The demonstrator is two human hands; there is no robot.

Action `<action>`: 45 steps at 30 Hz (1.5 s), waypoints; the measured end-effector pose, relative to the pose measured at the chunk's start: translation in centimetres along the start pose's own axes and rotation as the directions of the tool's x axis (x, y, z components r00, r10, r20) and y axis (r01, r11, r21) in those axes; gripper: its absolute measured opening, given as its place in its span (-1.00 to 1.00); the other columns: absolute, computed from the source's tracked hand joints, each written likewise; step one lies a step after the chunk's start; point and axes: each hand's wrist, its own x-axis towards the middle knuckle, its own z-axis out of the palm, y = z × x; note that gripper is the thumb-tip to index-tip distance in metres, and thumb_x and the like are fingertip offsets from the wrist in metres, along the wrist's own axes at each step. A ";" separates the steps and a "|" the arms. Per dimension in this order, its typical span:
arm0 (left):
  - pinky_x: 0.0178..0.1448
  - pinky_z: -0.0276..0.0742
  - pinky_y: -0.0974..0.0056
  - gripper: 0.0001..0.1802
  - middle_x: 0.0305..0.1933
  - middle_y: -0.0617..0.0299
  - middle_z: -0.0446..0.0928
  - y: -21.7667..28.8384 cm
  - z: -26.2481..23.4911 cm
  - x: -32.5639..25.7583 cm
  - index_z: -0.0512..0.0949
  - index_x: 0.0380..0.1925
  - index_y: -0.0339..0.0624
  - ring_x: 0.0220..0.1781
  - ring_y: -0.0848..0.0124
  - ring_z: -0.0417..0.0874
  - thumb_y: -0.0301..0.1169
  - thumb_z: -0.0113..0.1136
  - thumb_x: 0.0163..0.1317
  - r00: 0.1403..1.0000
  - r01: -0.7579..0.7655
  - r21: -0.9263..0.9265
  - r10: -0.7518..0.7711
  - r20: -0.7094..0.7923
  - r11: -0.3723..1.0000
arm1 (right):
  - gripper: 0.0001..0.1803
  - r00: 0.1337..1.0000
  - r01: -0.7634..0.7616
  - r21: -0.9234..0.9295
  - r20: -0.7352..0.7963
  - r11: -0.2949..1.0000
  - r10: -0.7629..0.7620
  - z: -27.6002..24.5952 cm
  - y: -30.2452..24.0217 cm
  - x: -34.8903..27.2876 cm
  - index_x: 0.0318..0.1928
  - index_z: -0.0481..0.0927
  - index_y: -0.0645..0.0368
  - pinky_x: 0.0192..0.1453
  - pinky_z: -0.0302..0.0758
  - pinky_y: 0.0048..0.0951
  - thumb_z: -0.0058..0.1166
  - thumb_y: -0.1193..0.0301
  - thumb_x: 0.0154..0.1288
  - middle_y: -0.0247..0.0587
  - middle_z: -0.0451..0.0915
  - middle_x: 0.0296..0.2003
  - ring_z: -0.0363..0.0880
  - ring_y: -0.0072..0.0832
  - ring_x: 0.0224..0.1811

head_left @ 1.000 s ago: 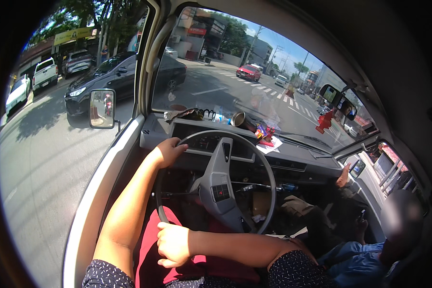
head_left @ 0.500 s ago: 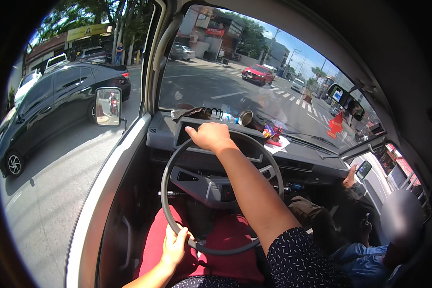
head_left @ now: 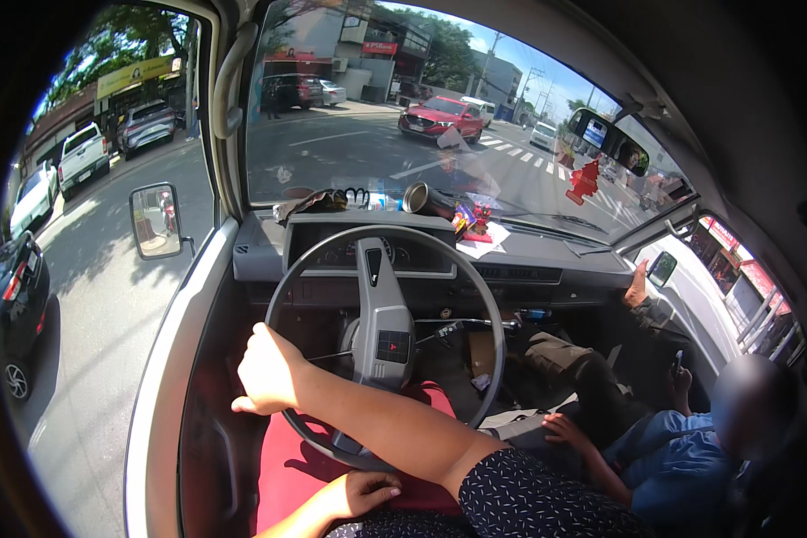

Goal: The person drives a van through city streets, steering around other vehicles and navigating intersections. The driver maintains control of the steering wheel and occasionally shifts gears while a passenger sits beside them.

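Note:
My right arm, in a dark patterned sleeve, reaches across the steering wheel (head_left: 499, 345). At the wheel's left side, my right hand (head_left: 273, 369) is closed round the rim, its thumb sticking out. One spoke of the turned wheel points up, and its grey hub (head_left: 386, 332) carries a dark button pad. My left hand (head_left: 360, 495) lies over my lap just below the lower rim. Its fingers are loosely curled and partly hidden, with nothing visible in them. Red trousers (head_left: 278, 457) cover my legs behind the wheel.
On the dashboard sit a metal cup (head_left: 415, 197), papers and small packets. A passenger in a blue shirt (head_left: 677, 448) sits at right, holding a phone. Outside are a black car (head_left: 22, 305) beside my door, a red car (head_left: 441, 118) ahead and a side mirror (head_left: 156, 221).
My right hand has swung from the wheel's top to its left side, and the wheel has turned leftward. My left hand has come off the rim. The black car has slid back along the left.

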 end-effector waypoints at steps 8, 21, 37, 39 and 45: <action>0.20 0.60 0.17 -0.61 -0.01 -0.05 0.75 -2.1 -2.5 -0.1 0.66 0.08 -0.28 0.06 0.22 0.76 -0.19 0.26 0.48 0.996 0.078 -0.049 -0.080 -0.044 0.996 | -0.19 0.998 0.026 0.050 0.056 0.998 -0.028 0.8 -1.6 -0.2 -0.47 0.80 0.09 0.23 0.25 -0.24 -0.10 -0.38 0.38 -0.24 0.72 -0.49 0.62 -0.31 -0.27; 0.23 0.63 0.04 -0.53 0.08 -0.06 0.69 3.1 -3.4 -1.1 0.60 0.18 -0.16 0.16 0.02 0.71 -0.13 0.31 0.41 0.990 -0.125 0.324 0.097 0.104 0.938 | -0.22 0.996 0.024 0.048 0.084 0.999 -0.028 0.3 -1.4 0.4 -0.46 0.79 0.07 0.23 0.24 -0.23 -0.11 -0.35 0.41 -0.27 0.72 -0.49 0.62 -0.33 -0.26; -0.13 0.63 0.18 -0.61 -0.21 0.05 0.64 13.8 -22.6 6.5 0.57 0.03 -0.30 -0.26 0.25 0.73 -0.28 0.38 0.33 0.611 0.025 0.436 0.331 -0.719 0.900 | -0.32 0.953 0.204 0.023 0.224 0.979 -0.204 0.9 -3.1 -3.3 -0.38 0.81 0.05 0.26 0.25 -0.22 -0.07 -0.25 0.44 -0.21 0.77 -0.39 0.68 -0.29 -0.18; -0.37 0.56 0.25 -0.68 -0.40 0.16 0.56 11.5 -22.7 7.3 0.55 -0.05 -0.31 -0.50 0.40 0.63 -0.27 0.28 0.42 0.656 0.036 0.082 0.038 -0.754 0.996 | -0.30 0.946 0.235 0.091 0.206 0.968 -0.249 0.6 -3.4 -4.0 -0.40 0.80 0.09 0.24 0.26 -0.23 -0.04 -0.27 0.42 -0.17 0.76 -0.41 0.69 -0.28 -0.25; -0.49 0.41 0.33 -0.70 -0.53 0.28 0.42 8.1 -19.7 6.1 0.51 -0.13 -0.29 -0.59 0.49 0.50 -0.22 0.15 0.49 0.548 -0.112 -0.197 -0.105 -0.830 0.974 | -0.27 0.878 0.220 0.683 0.173 0.697 -0.447 -3.7 -1.4 -5.8 -0.49 0.71 0.22 0.12 0.45 -0.05 0.09 -0.27 0.35 -0.07 0.64 -0.60 0.67 -0.07 -0.39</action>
